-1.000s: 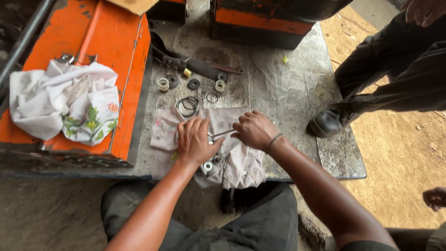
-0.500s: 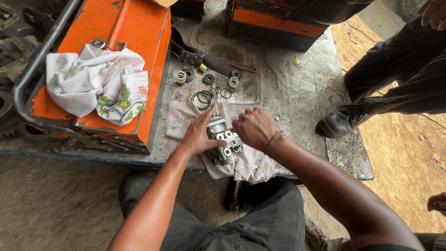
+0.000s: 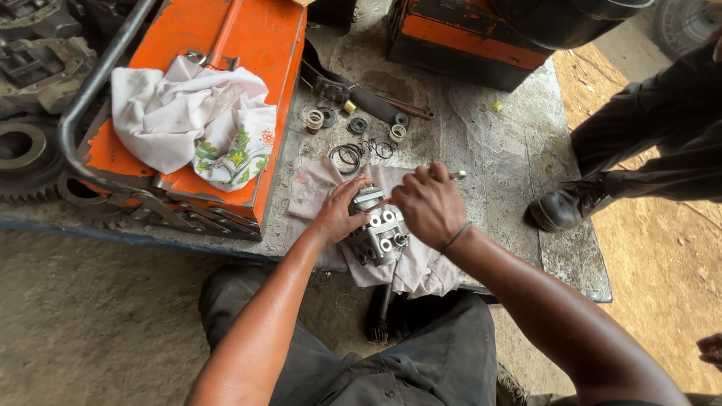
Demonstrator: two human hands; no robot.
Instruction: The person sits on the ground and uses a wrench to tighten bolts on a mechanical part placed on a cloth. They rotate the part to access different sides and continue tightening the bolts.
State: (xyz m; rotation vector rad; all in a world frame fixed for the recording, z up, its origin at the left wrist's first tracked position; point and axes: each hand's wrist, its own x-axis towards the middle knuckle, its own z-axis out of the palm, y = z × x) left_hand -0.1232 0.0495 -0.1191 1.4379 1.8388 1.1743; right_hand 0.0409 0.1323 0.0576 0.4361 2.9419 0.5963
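Under both hands, a grey metal block [image 3: 378, 234] with round ports, resting on a pale stained rag [image 3: 421, 267] spread over a concrete slab [image 3: 504, 143]; left hand [image 3: 342, 210] wrapped around the block's left side, fingers curled over its top edge, steadying it; right hand [image 3: 429, 204] closed around a thin metal tool [image 3: 456, 174], its shiny end poking out past the knuckles on the far side, its other end angled down toward the top of the block, exact contact point hidden by the fingers; dark band around the right wrist.

Just beyond the fingertips of both hands, several black rubber rings [image 3: 347, 156] lying loose on the slab, with a handful of small round metal parts [image 3: 314, 119] a little farther out; 1 small yellow piece [image 3: 349, 107] among them; a long dark strap-like bar [image 3: 361, 94] beyond those.

Well to the left of the left hand, an orange metal box [image 3: 271, 68] with a white cloth [image 3: 192, 120] bearing a flower print heaped on its top; a large gear [image 3: 22, 154] farther left still.

Far to the right of the right hand, another person's black boot [image 3: 560, 210] and dark trouser leg standing at the slab's edge on sandy ground.

Below the hands, dark trousers of the seated person.
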